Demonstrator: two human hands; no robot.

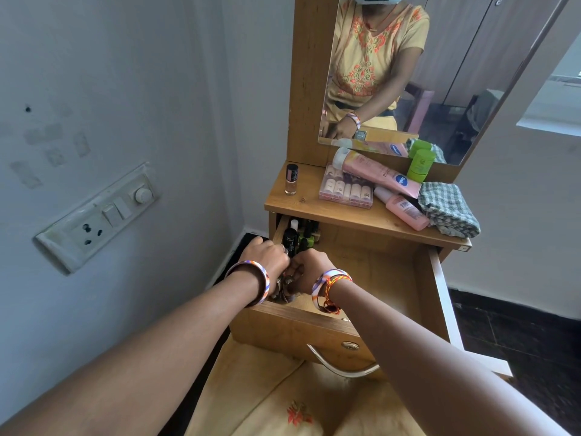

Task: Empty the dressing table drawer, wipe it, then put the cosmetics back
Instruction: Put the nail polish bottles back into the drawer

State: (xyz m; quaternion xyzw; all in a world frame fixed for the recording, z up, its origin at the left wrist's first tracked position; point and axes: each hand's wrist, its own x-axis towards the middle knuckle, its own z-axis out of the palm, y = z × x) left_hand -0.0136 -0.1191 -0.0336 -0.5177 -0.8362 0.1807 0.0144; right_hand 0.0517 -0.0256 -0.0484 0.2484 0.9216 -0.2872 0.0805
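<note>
pulled-out light wooden drawer (317, 325) of a dressing table, seen from above. left hand (267, 256) and right hand (309, 269) side by side inside its left end, fingers curled around a cluster of small metallic cosmetics (284, 286). dark upright bottles (294, 237) just behind. on the wooden tabletop (301, 206): clear nail polish bottle (291, 179), pink tube (374, 171), folded checked cloth (448, 212).

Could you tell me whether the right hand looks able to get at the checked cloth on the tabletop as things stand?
Probably yes. The checked cloth lies uncovered at the tabletop's right edge, with nothing on it, but the right hand is busy down in the drawer among small items and would have to lift out first.
</note>
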